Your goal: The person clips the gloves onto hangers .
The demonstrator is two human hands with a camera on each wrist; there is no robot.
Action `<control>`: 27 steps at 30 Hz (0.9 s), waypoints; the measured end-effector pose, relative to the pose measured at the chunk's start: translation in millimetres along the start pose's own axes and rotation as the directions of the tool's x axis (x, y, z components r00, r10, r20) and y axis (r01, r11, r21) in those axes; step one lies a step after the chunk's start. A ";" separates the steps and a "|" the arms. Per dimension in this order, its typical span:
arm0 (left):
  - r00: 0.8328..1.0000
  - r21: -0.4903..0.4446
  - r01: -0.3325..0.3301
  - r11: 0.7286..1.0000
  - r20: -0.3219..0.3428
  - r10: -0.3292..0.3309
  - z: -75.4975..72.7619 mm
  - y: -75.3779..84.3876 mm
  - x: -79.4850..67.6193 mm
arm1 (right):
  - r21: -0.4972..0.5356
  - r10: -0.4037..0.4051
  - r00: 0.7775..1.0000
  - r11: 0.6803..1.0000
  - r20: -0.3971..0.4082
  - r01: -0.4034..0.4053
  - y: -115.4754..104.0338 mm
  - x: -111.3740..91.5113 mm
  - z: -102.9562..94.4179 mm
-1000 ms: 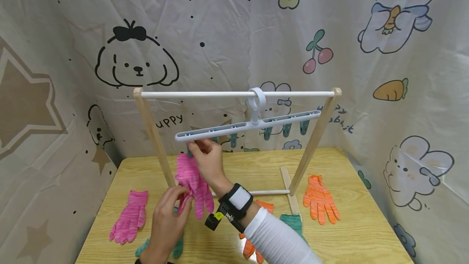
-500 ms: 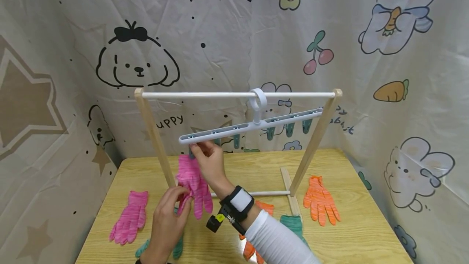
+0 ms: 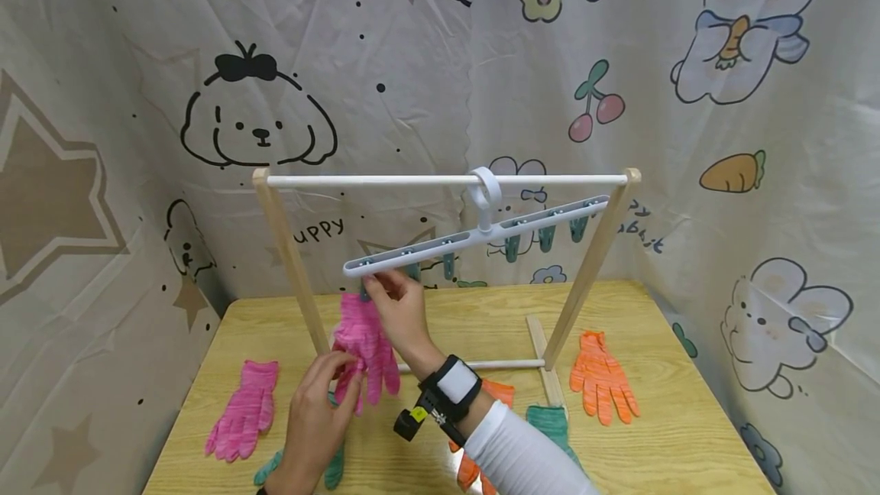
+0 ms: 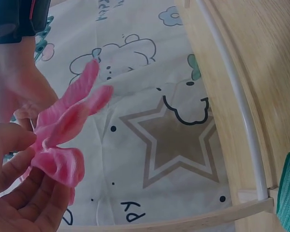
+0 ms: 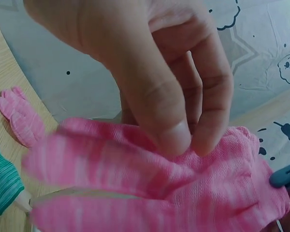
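Note:
A pink striped knit glove (image 3: 360,334) hangs fingers down below the left end of a pale blue hanger (image 3: 440,249). High on the glove, my right hand (image 3: 402,315) pinches the end clip (image 3: 364,293), whose jaws lie over the cuff in the right wrist view, where the clip (image 5: 283,177) is at the right edge. Lower down, my left hand (image 3: 319,407) pinches the glove's side between thumb and fingers. The left wrist view has this hand (image 4: 24,203) close up, the glove (image 4: 63,125) bunched at its fingertips. Part of the glove is hidden behind my right hand.
The hanger hooks over the white rod (image 3: 385,181) of a wooden rack (image 3: 289,258). Several other green clips (image 3: 512,247) hang along it. A pink glove (image 3: 244,411) lies left, an orange glove (image 3: 600,376) right. Green (image 3: 548,420) and orange gloves (image 3: 498,390) lie partly behind my arms.
The hanger's left end has dipped and shifted slightly right, tilting it more. My right hand has moved down and right with the clip; my left hand stays almost in place on the glove.

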State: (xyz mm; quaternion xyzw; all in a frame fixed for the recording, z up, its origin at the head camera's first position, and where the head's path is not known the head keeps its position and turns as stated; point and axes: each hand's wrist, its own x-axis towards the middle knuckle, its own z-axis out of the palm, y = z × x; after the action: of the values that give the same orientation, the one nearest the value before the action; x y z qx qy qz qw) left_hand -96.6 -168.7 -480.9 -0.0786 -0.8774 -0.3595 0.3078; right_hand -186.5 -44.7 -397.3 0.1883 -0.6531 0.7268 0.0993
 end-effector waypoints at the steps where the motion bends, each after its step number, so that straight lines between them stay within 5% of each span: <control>1: 1.000 0.001 0.004 1.000 0.003 -0.004 0.0 -0.4 0.0 | -0.009 0.001 1.000 1.000 -0.002 -0.001 0.3 -0.5 -0.5; 15: 0.999 0.018 0.031 0.999 0.009 -0.031 3.1 -5.8 -0.7 | -0.198 -0.023 0.999 0.980 0.040 0.031 13.1 -11.9 -16.4; 27: 0.996 0.035 0.074 0.997 0.041 -0.076 6.5 -7.1 0.0 | -0.278 0.064 0.997 0.958 -0.038 -0.072 35.4 -36.9 -41.1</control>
State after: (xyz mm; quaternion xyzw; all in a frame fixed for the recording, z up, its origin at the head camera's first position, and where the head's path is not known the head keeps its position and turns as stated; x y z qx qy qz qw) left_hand -102.3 -169.5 -488.7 -0.0481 -0.8919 -0.3545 0.2766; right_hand -172.7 -4.9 -447.5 0.1397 -0.7535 0.6332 0.1091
